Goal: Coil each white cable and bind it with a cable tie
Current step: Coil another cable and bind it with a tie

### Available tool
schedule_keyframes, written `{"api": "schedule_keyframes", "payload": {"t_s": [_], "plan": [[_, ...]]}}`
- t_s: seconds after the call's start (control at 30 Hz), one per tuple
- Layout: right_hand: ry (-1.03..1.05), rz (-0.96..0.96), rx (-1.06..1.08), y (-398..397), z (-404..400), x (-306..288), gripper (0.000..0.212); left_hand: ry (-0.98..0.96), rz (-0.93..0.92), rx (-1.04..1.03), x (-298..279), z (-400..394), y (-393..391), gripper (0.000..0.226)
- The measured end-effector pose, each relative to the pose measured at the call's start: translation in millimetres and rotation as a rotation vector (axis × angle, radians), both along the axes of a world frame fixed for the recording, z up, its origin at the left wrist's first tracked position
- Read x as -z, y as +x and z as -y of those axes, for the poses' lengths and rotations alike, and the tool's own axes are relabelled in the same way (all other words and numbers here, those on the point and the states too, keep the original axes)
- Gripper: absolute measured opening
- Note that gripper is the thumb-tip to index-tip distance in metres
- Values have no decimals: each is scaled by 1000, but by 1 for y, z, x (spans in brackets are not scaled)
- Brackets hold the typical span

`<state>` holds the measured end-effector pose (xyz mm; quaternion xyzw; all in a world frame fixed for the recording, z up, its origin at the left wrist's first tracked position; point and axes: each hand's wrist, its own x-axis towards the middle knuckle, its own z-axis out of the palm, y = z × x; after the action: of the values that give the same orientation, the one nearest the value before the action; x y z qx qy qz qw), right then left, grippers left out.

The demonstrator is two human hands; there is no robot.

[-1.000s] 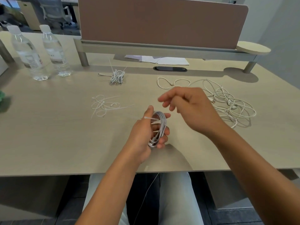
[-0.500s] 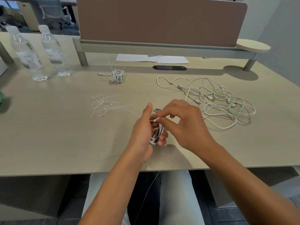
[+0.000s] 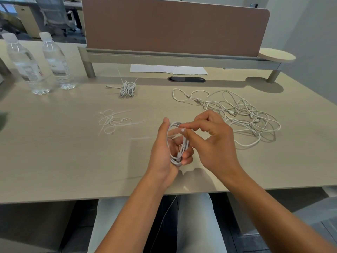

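We see the left hand curled round a coiled white cable, holding it just above the desk near its front edge, while the right hand pinches the small white head of a cable tie at the coil's top; the two hands meet there. At two o'clock from them lies a tangle of loose white cables, at ten o'clock spare ties, at eleven o'clock a bound bundle
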<state>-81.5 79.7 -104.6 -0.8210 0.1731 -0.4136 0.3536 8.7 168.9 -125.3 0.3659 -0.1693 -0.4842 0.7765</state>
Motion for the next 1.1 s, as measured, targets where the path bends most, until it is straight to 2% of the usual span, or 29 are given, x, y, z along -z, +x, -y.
{"api": "schedule_keyframes", "payload": {"t_s": [0.13, 0.27, 0.37, 0.57, 0.73, 0.9, 1.1], "plan": [[59, 27, 44, -1, -5, -8, 11, -31, -19, -3, 0, 2, -5, 59], [167, 42, -69, -7, -18, -13, 15, 50, -17, -104, -4, 5, -7, 59], [103, 21, -70, -7, -15, -4, 21, 62, -46, -110, -6, 5, -4, 63], [118, -33, -134, -14, -12, -12, 10, 50, -92, -101, -4, 8, 3, 71], [70, -67, -43, -10, 7, -13, 11, -105, -85, 20, 0, 7, 1, 60], [47, -65, -47, -9, 5, -11, 13, -70, -109, 52, -1, 10, -5, 48], [158, -45, -107, -11, 4, -8, 15, -94, -181, 72, 0, 13, -5, 41]]}}
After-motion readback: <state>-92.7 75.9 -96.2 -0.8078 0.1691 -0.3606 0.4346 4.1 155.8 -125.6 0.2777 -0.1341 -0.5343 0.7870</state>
